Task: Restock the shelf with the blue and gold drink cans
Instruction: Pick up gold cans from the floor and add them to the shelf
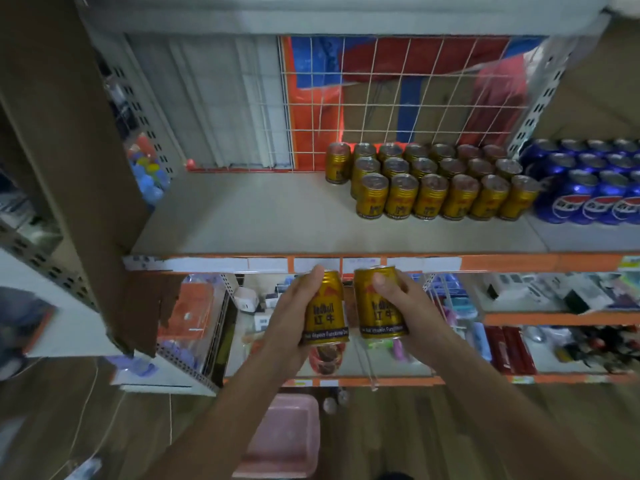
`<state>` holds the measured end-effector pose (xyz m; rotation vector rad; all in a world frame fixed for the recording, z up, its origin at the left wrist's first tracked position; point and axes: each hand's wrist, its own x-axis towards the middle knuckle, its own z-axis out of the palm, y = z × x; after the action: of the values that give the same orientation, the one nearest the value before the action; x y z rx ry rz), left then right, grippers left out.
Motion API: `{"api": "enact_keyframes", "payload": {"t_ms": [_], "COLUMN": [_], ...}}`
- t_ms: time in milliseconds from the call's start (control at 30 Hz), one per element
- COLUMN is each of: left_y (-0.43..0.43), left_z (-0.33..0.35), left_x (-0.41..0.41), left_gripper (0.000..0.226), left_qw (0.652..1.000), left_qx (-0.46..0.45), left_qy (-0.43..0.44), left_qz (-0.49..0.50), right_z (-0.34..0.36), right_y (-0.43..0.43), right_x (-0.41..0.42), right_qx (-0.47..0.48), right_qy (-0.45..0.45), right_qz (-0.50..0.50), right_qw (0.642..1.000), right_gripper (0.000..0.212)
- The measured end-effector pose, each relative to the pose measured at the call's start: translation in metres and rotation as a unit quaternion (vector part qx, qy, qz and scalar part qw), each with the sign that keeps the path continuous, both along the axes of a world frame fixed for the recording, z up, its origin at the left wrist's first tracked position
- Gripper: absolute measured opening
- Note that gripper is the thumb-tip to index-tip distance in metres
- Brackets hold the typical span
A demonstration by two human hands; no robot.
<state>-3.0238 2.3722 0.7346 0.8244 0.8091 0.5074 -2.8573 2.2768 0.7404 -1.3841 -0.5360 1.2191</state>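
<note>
Two bare forearms reach up from 6 o'clock. The left hand (294, 313) grips a gold can (325, 306), thumb across its upper front and the fingers wrapped behind it. The right hand (407, 306) holds a second gold can (379, 303) the same way, its fingers (414, 284) curled round the can's right side. Both cans stand upright and just beside each other, not quite touching. They are short and stout, gold with a dark blue band at the base bearing white print, dark lettering on the middle and a red-orange patch above it. They hang in the air just below the shelf's front edge, slightly under the frame's centre.

At 2 o'clock from them, a block of matching gold cans (436, 181) stands on the shelf (259, 216) in three rows with silver tops, the back row against a white wire grid (398, 98). Blue Pepsi cans (588, 188) sit right beside that block at 3 o'clock. The shelf board is pale grey, with an orange price strip (512, 262) along its front carrying white labels.

A brown cardboard panel (69, 133) leans at 9 o'clock. Under the strip, lower shelves (554, 318) hold small mixed packaged goods, blurred. At 6 o'clock, a pink plastic bin (287, 434) rests on a wood-look floor (104, 427).
</note>
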Motion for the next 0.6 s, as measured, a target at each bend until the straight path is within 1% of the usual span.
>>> {"api": "enact_keyframes", "payload": {"t_ms": [33,100,167,267,300,467,600], "left_y": [0.008,0.023,0.035,0.05,0.057,0.092,0.116], "left_z": [0.0,0.001,0.005,0.006,0.006,-0.005,-0.009], "left_x": [-0.002,-0.005,-0.005,-0.001,0.002,0.025,0.045], "left_gripper": [0.069,0.073,0.072,0.057,0.056,0.063,0.064], "left_qw": [1.0,1.0,0.999,0.998,0.998,0.994,0.987], "left_qx": [-0.001,0.0,0.009,0.016,0.019,0.103,0.152], "left_qy": [0.0,-0.005,-0.023,-0.042,-0.038,0.013,0.037], "left_qz": [-0.003,-0.013,-0.031,-0.04,-0.035,0.018,0.03], "right_z": [0.001,0.002,0.004,0.01,0.011,0.013,0.006], "right_y": [0.006,0.017,0.027,0.044,0.051,0.088,0.121], "right_x": [-0.004,-0.01,-0.011,-0.005,-0.001,0.033,0.065], "right_qx": [-0.005,-0.007,-0.009,-0.008,-0.006,0.014,0.024], "right_qy": [-0.025,-0.054,-0.078,-0.112,-0.125,-0.178,-0.22], "right_qz": [-0.008,-0.021,-0.025,-0.022,-0.021,0.001,0.032], "right_qw": [1.0,0.998,0.997,0.993,0.992,0.984,0.975], "right_gripper": [0.09,0.071,0.059,0.056,0.056,0.057,0.051]}}
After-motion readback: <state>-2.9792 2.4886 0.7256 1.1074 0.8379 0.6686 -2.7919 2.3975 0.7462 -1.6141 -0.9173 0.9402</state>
